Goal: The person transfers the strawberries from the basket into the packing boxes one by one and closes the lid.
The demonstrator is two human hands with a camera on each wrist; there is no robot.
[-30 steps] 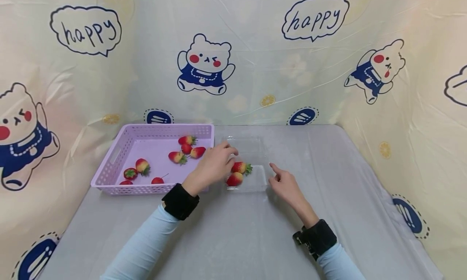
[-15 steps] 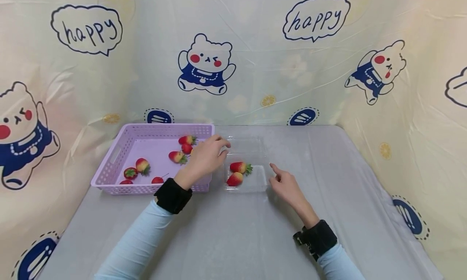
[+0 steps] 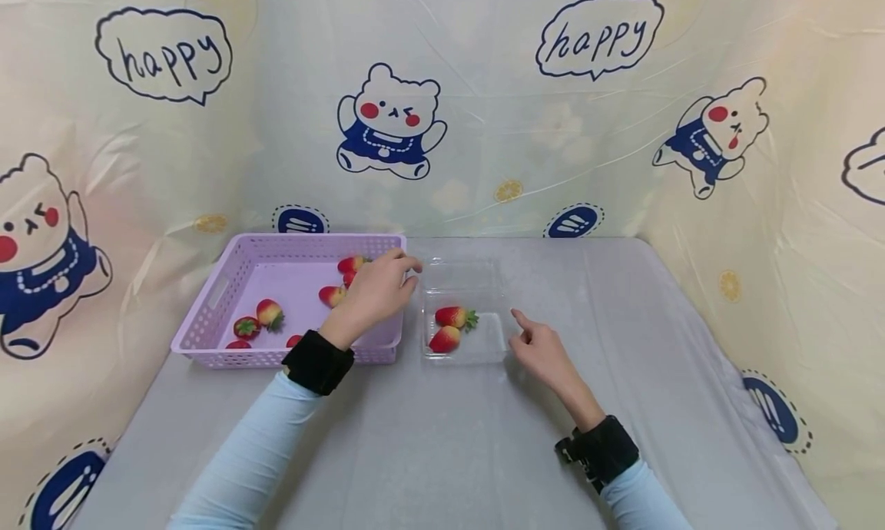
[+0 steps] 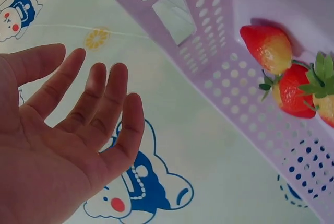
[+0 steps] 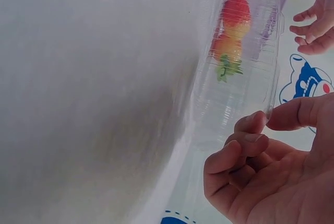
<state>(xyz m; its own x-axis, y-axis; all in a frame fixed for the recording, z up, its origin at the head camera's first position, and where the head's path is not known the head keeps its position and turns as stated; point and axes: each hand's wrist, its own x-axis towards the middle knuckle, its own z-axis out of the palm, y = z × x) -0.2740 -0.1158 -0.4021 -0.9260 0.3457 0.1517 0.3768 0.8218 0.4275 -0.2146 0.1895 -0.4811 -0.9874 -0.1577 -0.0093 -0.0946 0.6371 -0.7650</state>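
My left hand hovers over the right side of a lilac basket. In the left wrist view that hand has spread, relaxed fingers and holds nothing. To the basket's right sits a clear plastic box, its lid folded back. Two strawberries, an upper one and a lower one, lie in its left half. My right hand is at the box's right side. Thumb and forefinger of the right hand pinch the box's rim in the right wrist view, other fingers curled.
More red fruit lies in the basket: a strawberry and others at the lower left, and a group with a strawberry partly behind the left hand. A grey cloth covers the table. A printed curtain hangs behind.
My left hand has moved left from above the plastic box to over the basket's right side, covering some fruit there. The right hand stays at the box.
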